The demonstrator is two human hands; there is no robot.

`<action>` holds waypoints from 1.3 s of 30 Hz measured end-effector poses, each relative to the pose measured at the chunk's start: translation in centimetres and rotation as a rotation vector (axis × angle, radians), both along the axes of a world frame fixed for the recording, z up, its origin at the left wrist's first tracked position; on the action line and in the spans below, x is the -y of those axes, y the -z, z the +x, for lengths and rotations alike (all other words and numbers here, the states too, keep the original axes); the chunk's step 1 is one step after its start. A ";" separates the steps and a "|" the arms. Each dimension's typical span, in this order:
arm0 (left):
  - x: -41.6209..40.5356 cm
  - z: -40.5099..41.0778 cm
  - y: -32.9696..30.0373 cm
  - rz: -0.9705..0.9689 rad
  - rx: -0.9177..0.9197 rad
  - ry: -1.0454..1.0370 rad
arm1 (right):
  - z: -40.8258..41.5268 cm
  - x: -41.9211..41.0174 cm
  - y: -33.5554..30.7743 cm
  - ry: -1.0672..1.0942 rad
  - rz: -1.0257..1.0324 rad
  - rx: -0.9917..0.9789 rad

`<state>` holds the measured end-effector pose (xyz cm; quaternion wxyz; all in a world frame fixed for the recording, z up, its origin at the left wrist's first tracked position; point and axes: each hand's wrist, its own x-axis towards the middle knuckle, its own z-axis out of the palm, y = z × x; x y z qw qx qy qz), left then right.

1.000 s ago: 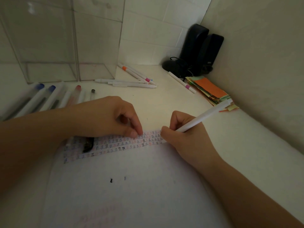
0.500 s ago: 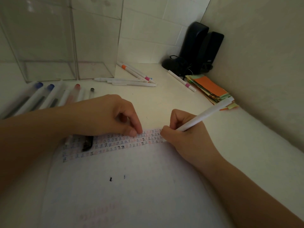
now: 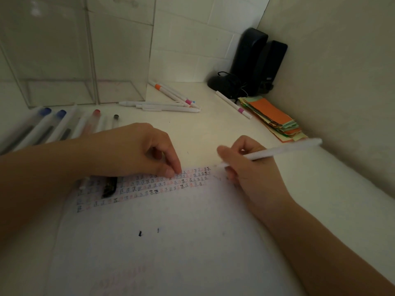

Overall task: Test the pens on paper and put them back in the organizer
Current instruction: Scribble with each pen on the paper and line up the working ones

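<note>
The right hand [image 3: 252, 174] gripped a white pen [image 3: 284, 151] with its tip at the paper's [image 3: 171, 242] far edge to test it, while the left hand's [image 3: 136, 150] fingertips pressed the sheet to keep it flat.

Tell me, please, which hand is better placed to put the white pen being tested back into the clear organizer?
Right hand, probably: it already grips the white pen. The left hand presses the paper, though it lies nearer the clear organizer.
</note>
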<state>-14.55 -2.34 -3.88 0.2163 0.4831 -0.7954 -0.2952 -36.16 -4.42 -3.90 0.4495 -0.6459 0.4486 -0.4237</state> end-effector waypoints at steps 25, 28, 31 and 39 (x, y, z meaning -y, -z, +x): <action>-3.2 -4.4 -2.8 -0.100 -0.153 0.250 | 0.5 -0.6 0.1 -0.049 -0.449 -0.219; -2.6 -3.0 -3.0 -0.101 -0.001 0.137 | 0.3 -0.3 0.3 -0.024 -0.356 -0.214; -1.7 -0.2 -2.7 -0.080 0.233 -0.071 | 0.2 0.1 0.6 -0.012 -0.239 -0.262; -1.6 1.5 -3.6 0.144 0.315 -0.274 | 0.3 0.7 0.7 0.023 -0.144 -0.271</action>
